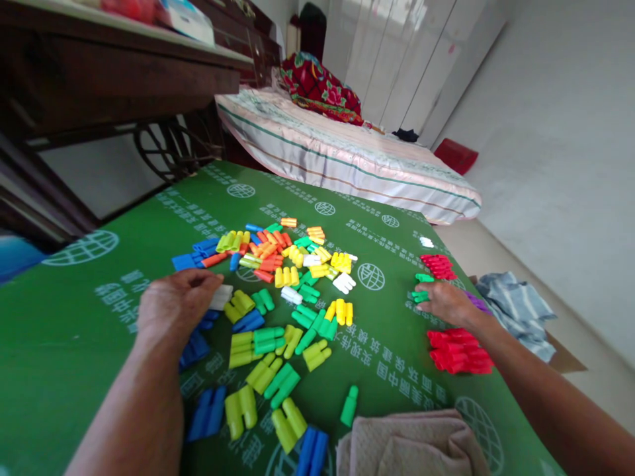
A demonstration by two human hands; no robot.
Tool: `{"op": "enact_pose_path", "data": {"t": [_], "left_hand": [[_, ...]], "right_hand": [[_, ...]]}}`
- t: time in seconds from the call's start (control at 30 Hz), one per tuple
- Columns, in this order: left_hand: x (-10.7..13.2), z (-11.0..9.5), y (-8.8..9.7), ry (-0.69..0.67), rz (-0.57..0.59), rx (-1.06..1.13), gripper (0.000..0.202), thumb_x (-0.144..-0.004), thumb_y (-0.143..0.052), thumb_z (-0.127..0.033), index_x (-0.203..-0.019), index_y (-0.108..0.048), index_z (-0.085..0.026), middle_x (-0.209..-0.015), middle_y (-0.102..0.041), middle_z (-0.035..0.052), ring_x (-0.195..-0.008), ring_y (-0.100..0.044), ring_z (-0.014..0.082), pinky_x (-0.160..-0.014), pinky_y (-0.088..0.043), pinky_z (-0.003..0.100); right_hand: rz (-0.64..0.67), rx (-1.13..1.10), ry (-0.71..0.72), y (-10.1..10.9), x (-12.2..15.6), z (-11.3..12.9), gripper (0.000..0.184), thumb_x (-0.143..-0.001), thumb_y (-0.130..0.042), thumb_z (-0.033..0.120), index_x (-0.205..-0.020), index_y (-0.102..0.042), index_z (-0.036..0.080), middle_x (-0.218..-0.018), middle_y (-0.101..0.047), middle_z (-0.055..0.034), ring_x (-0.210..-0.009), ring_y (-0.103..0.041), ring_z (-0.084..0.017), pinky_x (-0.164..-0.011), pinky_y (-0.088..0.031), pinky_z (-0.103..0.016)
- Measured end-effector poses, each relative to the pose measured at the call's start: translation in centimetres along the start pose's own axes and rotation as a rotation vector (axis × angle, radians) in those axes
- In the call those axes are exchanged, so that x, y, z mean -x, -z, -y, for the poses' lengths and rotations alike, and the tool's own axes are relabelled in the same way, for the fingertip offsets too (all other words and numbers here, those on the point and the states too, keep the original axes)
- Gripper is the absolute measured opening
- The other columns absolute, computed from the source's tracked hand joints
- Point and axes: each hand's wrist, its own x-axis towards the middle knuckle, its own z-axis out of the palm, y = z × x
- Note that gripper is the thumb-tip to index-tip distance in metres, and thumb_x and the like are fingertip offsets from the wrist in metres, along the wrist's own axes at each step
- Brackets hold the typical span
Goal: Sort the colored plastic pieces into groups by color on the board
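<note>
Many small plastic pieces in yellow, green, blue, orange, red and white lie scattered on a green printed tablecloth. My left hand rests knuckles-up at the left of the pile, its fingers curled around a white piece; blue pieces lie under it. My right hand lies at the right edge of the cloth, fingers pinched on green pieces. Another green piece lies just above. Red pieces are grouped beyond it and by my wrist.
A folded beige towel lies at the near edge. A dark wooden table stands at the left. Behind is a bed with a striped cover and a red floral quilt. Cloth lies on the floor at right.
</note>
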Motion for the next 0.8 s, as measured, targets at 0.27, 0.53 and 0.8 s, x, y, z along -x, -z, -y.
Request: {"op": "enact_pose_path", "data": {"t": [0.27,0.53,0.8], "left_hand": [[-0.1,0.0,-0.2,-0.015,0.011,-0.005,0.047,-0.068,-0.043,-0.052,-0.092,-0.069,-0.021,-0.075,-0.063,0.0035,-0.065,-0.053,0.0191,-0.057,-0.036,0.027],[-0.1,-0.1,-0.2,0.001,0.000,0.006,0.047,-0.066,-0.045,-0.052,-0.091,-0.069,-0.021,-0.071,-0.061,0.0026,-0.064,-0.052,0.0197,-0.057,-0.036,0.028],[-0.3,0.7,-0.6,-0.027,-0.039,0.058,0.042,-0.066,-0.048,-0.053,-0.084,-0.070,-0.022,-0.067,-0.061,0.0019,-0.060,-0.051,0.0194,-0.055,-0.034,0.028]], "right_hand": [[-0.124,-0.159,0.010,0.4,-0.2,-1.6,0.049,-0.079,-0.060,0.040,-0.121,-0.060,0.015,-0.071,-0.066,-0.0042,-0.066,-0.062,-0.018,-0.062,-0.045,-0.026],[-0.191,-0.321,0.001,1.2,-0.7,-4.2,0.034,-0.073,-0.058,0.031,-0.104,-0.068,0.019,-0.053,-0.059,0.0024,-0.048,-0.055,-0.013,-0.051,-0.042,-0.023],[-0.096,-0.320,0.066,0.2,-0.2,-0.4,0.038,-0.077,-0.057,0.033,-0.110,-0.066,0.016,-0.065,-0.065,-0.0025,-0.056,-0.058,-0.016,-0.054,-0.043,-0.026]]}}
